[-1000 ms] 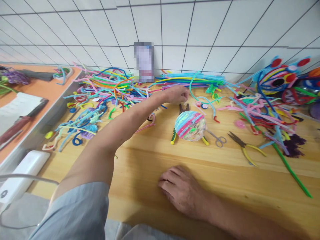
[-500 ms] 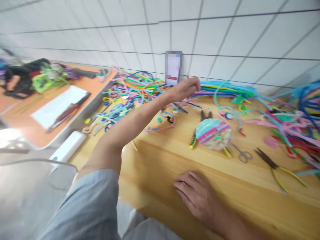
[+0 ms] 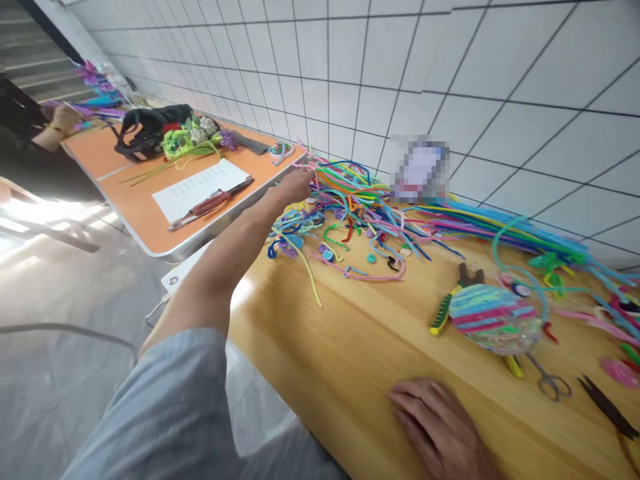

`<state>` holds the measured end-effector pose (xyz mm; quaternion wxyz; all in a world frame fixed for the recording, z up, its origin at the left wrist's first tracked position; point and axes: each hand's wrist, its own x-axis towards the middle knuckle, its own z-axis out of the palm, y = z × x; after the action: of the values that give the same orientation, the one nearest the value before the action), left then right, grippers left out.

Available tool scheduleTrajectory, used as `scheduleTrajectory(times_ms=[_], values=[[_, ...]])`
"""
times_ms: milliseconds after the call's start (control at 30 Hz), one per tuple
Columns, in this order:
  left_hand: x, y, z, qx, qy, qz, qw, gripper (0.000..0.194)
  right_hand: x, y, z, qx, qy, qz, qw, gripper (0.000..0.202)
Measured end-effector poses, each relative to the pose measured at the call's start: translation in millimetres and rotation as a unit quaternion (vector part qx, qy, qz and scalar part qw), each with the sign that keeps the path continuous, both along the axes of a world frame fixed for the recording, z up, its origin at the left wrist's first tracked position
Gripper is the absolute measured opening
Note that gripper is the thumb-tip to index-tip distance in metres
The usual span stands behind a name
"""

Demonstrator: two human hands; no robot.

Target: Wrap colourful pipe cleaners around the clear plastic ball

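Note:
My left hand [image 3: 299, 185] reaches to the far left end of a pile of colourful pipe cleaners [image 3: 350, 180]. Its fingers are bent and close together among the stems; what they hold, if anything, is too small to make out. My right hand [image 3: 440, 423] lies on the wooden table [image 3: 345, 360], palm down, fingers stretched loosely with nothing in them. Beyond it sits a round striped piece [image 3: 493, 317] in blue, pink and yellow, on top of yellow-green handled pliers [image 3: 443, 313]. Small scissors [image 3: 553, 387] poke out beside it.
A phone [image 3: 420, 172] leans on the tiled wall. Dark-bladed cutters [image 3: 607, 403] lie at right. On the orange table [image 3: 135, 220] are a paper sheet [image 3: 200, 190], a red-handled tool [image 3: 213, 203], a black bag [image 3: 143, 133] and green stems. Another person's hand [image 3: 65, 120] is at far left.
My left hand has swung left, from near the phone to the left end of the pipe cleaner pile. My view has turned left. My right hand still rests on the table.

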<state>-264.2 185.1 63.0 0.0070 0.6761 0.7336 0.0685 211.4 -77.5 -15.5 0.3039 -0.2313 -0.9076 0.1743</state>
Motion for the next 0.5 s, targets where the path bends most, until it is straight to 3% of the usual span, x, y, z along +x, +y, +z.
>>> scheduleTrajectory(times_ms=[133, 233, 333, 500], values=[[-0.7, 16.7, -20.1, -0.01, 0.031, -0.038, 0.999, 0.082, 1.6, 2.6, 1.1, 0.006, -0.017, 0.007, 1.0, 0.022], [0.4, 34.2, -22.6, -0.029, 0.056, -0.077, 0.995, 0.065, 1.9, 4.1, 2.9, 0.011, -0.03, 0.002, 0.999, 0.023], [-0.3, 49.3, -16.0, -0.026, 0.067, -0.089, 0.993, 0.047, 0.8, 5.8, 5.8, 0.017, -0.035, -0.003, 0.999, 0.025], [0.3, 71.5, 7.7, 0.047, 0.104, -0.109, 0.988, 0.042, -1.4, 8.8, 10.8, 0.025, -0.037, -0.003, 0.999, 0.027]])
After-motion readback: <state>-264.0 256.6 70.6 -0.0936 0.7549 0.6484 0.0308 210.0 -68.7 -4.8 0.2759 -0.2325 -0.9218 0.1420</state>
